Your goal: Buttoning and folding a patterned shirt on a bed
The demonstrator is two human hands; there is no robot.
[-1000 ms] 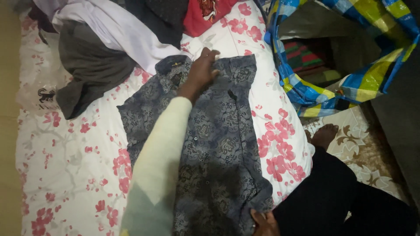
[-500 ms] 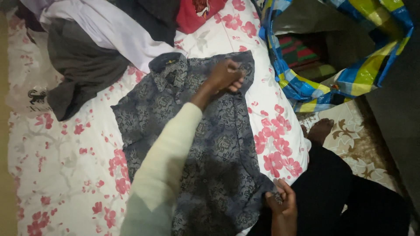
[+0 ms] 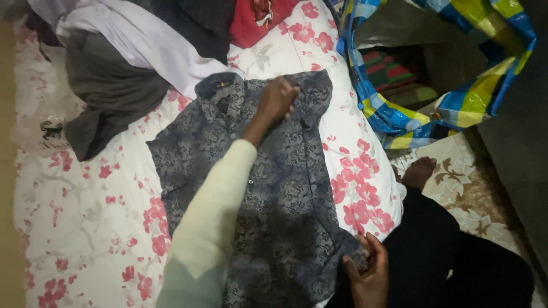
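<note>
Now right hand [image 3: 368, 274] at shirt [image 3: 268, 188] hem.

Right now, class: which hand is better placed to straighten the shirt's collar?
Probably the left hand: it lies curled on the shirt just beside the collar. The right hand is down at the hem corner, far from it.

bag: big woven carry bag [image 3: 399, 117] at the far right, just off the edge of the bed, checked in blue, yellow and white, mouth gaping open
inside it: folded cloth with red and green stripes [image 3: 394, 71], plus darker stuff you can't really make out
labels, signs, screens: none I can spot
</note>
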